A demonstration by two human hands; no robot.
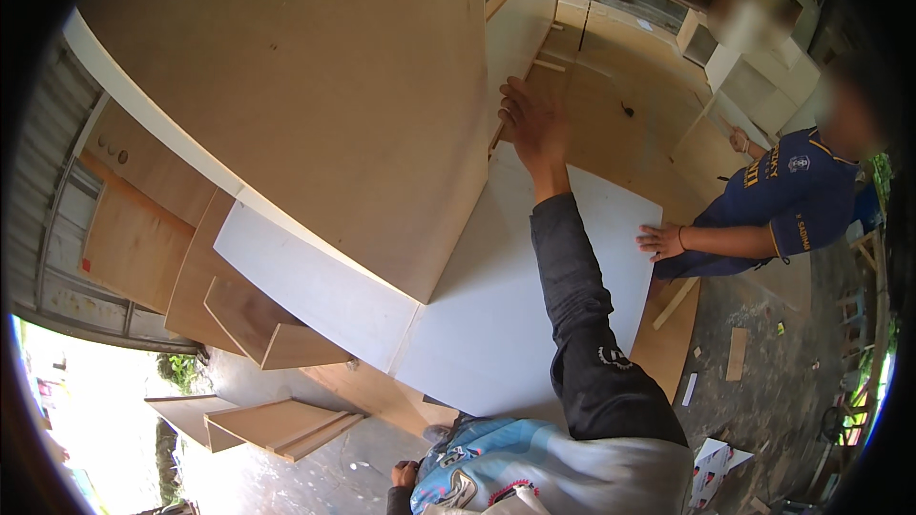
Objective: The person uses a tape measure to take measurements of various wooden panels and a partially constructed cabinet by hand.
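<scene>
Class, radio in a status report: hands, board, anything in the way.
Left hand low beside shirt, grip unclear. Right hand at right edge of brown board. Board partly covers white panel; co-worker's hand on panel's edge.

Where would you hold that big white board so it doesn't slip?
On the white board, I'd probably hold the right edge, coming from the right. Its broad, flat face gives the grip nothing to wrap around, and the big brown panel hides part of it. That right edge shows clear of the panel; another person's hand is there, so choose a spot beside it.

Black sleeve (579, 291), 1 white emblem (615, 359); blue-white printed shirt (515, 448).
</scene>
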